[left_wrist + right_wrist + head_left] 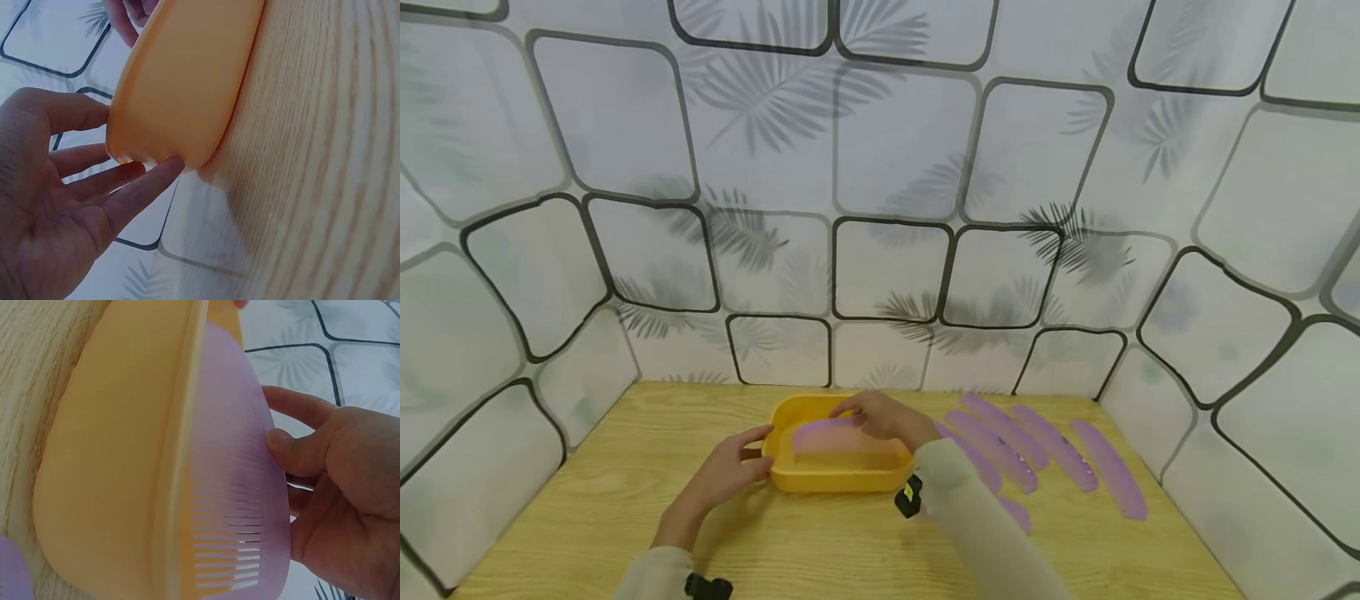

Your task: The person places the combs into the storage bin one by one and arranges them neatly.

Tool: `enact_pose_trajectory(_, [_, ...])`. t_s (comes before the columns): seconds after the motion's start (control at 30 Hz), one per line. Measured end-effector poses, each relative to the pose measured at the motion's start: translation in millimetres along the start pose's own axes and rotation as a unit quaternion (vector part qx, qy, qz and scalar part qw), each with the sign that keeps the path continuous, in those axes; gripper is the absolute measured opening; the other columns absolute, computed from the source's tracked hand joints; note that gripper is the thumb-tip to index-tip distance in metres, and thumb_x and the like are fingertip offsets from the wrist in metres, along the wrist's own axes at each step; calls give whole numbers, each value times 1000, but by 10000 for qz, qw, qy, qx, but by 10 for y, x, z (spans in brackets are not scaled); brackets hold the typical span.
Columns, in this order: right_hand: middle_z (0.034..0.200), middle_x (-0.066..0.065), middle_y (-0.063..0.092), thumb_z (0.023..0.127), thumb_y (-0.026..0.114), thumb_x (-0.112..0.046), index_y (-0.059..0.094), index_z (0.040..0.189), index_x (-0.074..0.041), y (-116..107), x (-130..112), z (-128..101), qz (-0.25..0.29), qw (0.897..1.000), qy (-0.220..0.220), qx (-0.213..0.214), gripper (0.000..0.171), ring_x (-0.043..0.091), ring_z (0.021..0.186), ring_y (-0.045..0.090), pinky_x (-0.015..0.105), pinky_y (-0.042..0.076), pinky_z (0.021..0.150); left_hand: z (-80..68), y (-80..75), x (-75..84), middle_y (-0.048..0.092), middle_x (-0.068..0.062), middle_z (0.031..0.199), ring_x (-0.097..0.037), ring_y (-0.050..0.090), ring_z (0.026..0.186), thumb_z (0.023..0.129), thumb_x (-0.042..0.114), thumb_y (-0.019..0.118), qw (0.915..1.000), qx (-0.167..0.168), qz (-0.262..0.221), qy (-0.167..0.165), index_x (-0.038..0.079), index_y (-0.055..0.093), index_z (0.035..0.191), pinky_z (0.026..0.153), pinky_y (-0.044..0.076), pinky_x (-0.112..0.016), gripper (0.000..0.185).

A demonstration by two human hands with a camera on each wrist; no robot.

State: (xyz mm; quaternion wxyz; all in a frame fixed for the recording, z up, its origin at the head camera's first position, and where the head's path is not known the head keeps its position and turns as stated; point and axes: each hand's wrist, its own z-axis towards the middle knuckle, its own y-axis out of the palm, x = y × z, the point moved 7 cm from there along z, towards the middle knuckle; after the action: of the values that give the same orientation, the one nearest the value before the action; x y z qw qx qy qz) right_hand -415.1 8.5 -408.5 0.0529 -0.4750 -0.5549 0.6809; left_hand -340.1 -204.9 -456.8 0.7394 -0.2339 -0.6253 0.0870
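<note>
A yellow plastic tray stands on the wooden table, with a translucent purple comb upright inside it. The comb's teeth point down into the tray, and part of them is hidden behind the wall in the right wrist view. My right hand pinches the comb's top edge between thumb and fingers. At the tray's left end is my left hand. Its extended fingertips touch the outer wall, as the left wrist view of this hand shows.
Several more purple combs lie flat on the table to the right of the tray, some partly covered by the right sleeve. Patterned walls enclose the table at the back and sides.
</note>
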Motion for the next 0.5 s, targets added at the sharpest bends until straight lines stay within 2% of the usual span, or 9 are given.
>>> enact_pose_trajectory(0.03, [146, 17, 60, 87, 38, 23, 70, 132, -8, -1, -24, 6, -305, 9995, -102, 9, 64, 27, 126, 59, 35, 52, 103, 2, 0, -3, 40, -38, 155, -50, 61, 126, 99, 7, 65, 10000, -3, -8, -12, -12, 40, 152, 85, 65, -35, 62])
enact_pose_trajectory(0.1, [147, 17, 58, 88, 39, 22, 70, 132, -9, 12, -38, 17, -287, 9995, -83, -40, 63, 29, 129, 59, 38, 53, 105, 6, -2, -14, 39, -38, 155, -50, 61, 126, 99, 7, 65, 10000, 8, -31, -40, -12, 39, 152, 85, 65, -35, 62])
enact_pose_trajectory(0.17, [140, 14, 62, 90, 40, 21, 70, 132, -10, 24, -54, 38, -367, 9992, -93, -104, 60, 23, 111, 62, 32, 54, 94, 7, -5, -20, 39, -38, 155, -50, 61, 126, 99, 7, 65, 10000, 9, -48, -53, -12, 39, 152, 85, 65, -35, 62])
enact_pose_trajectory(0.2, [127, 12, 66, 91, 40, 20, 71, 132, -10, 37, -52, 51, -264, 9995, -83, -154, 59, 19, 97, 61, 29, 52, 84, 9, -6, -20, 39, -39, 155, -50, 61, 126, 99, 7, 65, 10000, -4, -25, -17, -13, 39, 152, 85, 65, -35, 62])
enact_pose_trajectory(0.27, [109, 7, 65, 93, 43, 19, 72, 130, -10, 61, -41, 74, -47, 9997, -31, -224, 55, 13, 80, 49, 23, 42, 70, 11, -8, -24, 39, -39, 155, -50, 61, 126, 99, 7, 65, 10000, -20, -15, 12, -13, 39, 152, 85, 65, -35, 62])
enact_pose_trajectory(0.33, [96, 3, 59, 94, 47, 18, 72, 129, -9, 85, -36, 92, 80, 9996, -24, -284, 51, 11, 71, 36, 21, 32, 62, 11, -8, -25, 40, -39, 154, -50, 61, 125, 99, 7, 66, 10000, -20, -19, 29, -13, 39, 151, 84, 65, -35, 62])
enact_pose_trajectory(0.4, [92, 3, 57, 94, 49, 19, 72, 127, -7, 109, -27, 97, 331, 9990, 1, -307, 48, 11, 69, 37, 19, 30, 57, 15, -7, -27, 40, -40, 154, -50, 62, 125, 99, 7, 66, 10000, -35, -4, 87, -14, 39, 151, 84, 66, -35, 62])
enact_pose_trajectory(0.5, [94, 7, 59, 95, 50, 17, 72, 127, -6, 134, -23, 100, 275, 9992, -3, -301, 46, 11, 68, 37, 19, 29, 55, 17, -8, -22, 40, -40, 153, -50, 62, 124, 99, 7, 66, 9999, -30, -1, 127, -15, 39, 151, 83, 66, -35, 62])
